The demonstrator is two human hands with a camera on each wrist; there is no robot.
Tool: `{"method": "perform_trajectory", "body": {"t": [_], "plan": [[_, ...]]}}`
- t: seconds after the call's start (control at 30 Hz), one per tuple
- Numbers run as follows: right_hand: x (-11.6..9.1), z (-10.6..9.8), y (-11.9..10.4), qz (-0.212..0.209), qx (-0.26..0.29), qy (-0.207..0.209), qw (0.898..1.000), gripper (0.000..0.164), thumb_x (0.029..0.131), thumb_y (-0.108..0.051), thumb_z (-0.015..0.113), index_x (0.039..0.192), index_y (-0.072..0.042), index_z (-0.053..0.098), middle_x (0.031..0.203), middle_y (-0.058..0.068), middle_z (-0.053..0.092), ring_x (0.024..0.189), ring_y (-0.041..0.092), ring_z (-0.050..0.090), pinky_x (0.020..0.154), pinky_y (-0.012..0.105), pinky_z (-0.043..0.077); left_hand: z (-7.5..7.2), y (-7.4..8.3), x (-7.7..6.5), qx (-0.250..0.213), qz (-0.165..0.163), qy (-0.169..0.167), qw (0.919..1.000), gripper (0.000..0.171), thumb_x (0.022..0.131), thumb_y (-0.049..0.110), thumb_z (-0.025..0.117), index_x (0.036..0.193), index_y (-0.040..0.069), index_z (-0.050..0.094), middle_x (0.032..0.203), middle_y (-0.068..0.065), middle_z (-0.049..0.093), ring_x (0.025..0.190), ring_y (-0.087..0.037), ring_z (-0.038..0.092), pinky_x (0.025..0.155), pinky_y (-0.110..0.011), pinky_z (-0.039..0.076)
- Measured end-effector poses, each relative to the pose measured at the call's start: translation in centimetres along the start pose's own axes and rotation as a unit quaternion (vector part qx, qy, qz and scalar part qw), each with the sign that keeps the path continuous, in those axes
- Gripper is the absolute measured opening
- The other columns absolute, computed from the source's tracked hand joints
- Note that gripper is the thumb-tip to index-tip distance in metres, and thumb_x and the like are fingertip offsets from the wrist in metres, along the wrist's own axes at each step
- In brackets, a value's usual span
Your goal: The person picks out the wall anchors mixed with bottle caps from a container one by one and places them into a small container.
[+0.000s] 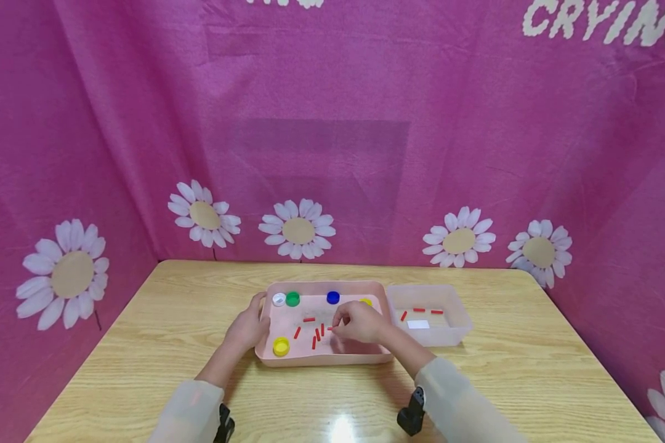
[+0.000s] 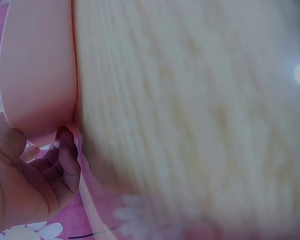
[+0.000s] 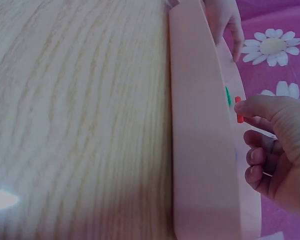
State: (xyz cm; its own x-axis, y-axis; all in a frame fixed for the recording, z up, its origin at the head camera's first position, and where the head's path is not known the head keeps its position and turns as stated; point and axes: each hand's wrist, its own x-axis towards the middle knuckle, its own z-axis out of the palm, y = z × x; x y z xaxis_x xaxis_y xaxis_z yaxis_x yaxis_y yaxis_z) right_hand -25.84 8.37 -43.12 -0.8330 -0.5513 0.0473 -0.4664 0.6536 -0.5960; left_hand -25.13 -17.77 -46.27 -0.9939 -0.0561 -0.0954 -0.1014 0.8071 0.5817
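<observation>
A pink tray [image 1: 324, 361] lies on the table, and my left hand [image 1: 248, 326] grips its left end, thumb over the rim. In the left wrist view the fingers [image 2: 67, 165] curl against the outside of that end. Over the middle right of the tray, my right hand [image 1: 360, 321] pinches a small red stick [image 3: 239, 111] between thumb and forefinger, its other fingers curled. Several loose red sticks [image 1: 318, 335] lie on the tray floor, left of this hand.
Inside the tray are a white cap [image 1: 279, 299], a green cap [image 1: 292, 299], a blue cap [image 1: 333, 298], a yellow cap [image 1: 281, 346] and another yellow one, partly hidden. A translucent box [image 1: 454, 335] against the tray's right side holds three red sticks [image 1: 419, 310] and a white label.
</observation>
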Motion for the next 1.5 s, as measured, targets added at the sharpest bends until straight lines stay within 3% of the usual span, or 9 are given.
{"method": "perform_trajectory", "body": {"t": [0.23,0.5,0.77,0.97,1.23,1.5], "plan": [[-0.4,-1.4,0.3,-0.04,-0.026,0.035,0.998,0.005,0.077,-0.014,0.069,0.073,-0.013,0.066,0.057,-0.009,0.048,0.056,0.001,0.04,0.055,0.017,0.034,0.0,0.0,0.1,0.002,0.001,-0.001,1.0,0.06,0.093,0.018,0.046,0.147,0.011,0.021,0.125,-0.024,0.056,0.093,-0.027,0.057,0.088,-0.046,0.047],[-1.0,-3.1,1.1,-0.057,0.025,0.042,0.997,0.005,0.079,-0.008,0.069,0.074,-0.008,0.069,0.06,-0.004,0.051,0.059,0.005,0.041,0.054,0.017,0.035,-0.1,0.0,0.0,-0.004,0.0,-0.003,1.0,0.06,0.093,0.018,0.045,0.147,0.011,0.021,0.125,-0.024,0.055,0.092,-0.027,0.056,0.088,-0.046,0.047],[-1.9,-4.7,2.0,-0.003,0.013,0.059,0.998,0.004,0.08,-0.015,0.069,0.079,-0.011,0.068,0.077,0.002,0.057,0.066,0.009,0.045,0.057,0.02,0.039,-0.1,0.1,0.0,-0.005,-0.002,-0.001,1.0,0.06,0.093,0.019,0.045,0.148,0.011,0.021,0.126,-0.024,0.055,0.093,-0.027,0.056,0.089,-0.047,0.047],[-2.7,-5.8,3.0,0.027,0.026,0.066,0.997,0.005,0.081,-0.015,0.068,0.079,-0.01,0.066,0.068,-0.003,0.051,0.065,0.011,0.045,0.055,0.021,0.037,-0.1,0.1,-0.1,0.002,0.005,0.005,1.0,0.059,0.092,0.018,0.045,0.147,0.01,0.023,0.124,-0.024,0.057,0.095,-0.028,0.058,0.089,-0.049,0.047],[-3.9,-7.1,4.8,0.062,0.04,0.079,0.994,0.007,0.082,-0.015,0.067,0.084,-0.008,0.067,0.067,0.0,0.053,0.057,0.014,0.051,0.052,0.023,0.041,-0.2,0.1,-0.2,0.002,0.013,0.007,0.9999,0.06,0.091,0.017,0.046,0.146,0.009,0.024,0.122,-0.024,0.058,0.09,-0.027,0.058,0.084,-0.047,0.048],[-5.3,-8.2,7.1,0.08,0.018,0.107,0.991,0.009,0.082,-0.016,0.067,0.083,-0.007,0.066,0.069,0.001,0.053,0.066,0.013,0.045,0.055,0.023,0.037,-0.2,0.1,-0.2,0.004,0.012,0.008,0.9999,0.059,0.092,0.017,0.047,0.146,0.009,0.024,0.12,-0.024,0.059,0.089,-0.026,0.058,0.083,-0.046,0.049]]}}
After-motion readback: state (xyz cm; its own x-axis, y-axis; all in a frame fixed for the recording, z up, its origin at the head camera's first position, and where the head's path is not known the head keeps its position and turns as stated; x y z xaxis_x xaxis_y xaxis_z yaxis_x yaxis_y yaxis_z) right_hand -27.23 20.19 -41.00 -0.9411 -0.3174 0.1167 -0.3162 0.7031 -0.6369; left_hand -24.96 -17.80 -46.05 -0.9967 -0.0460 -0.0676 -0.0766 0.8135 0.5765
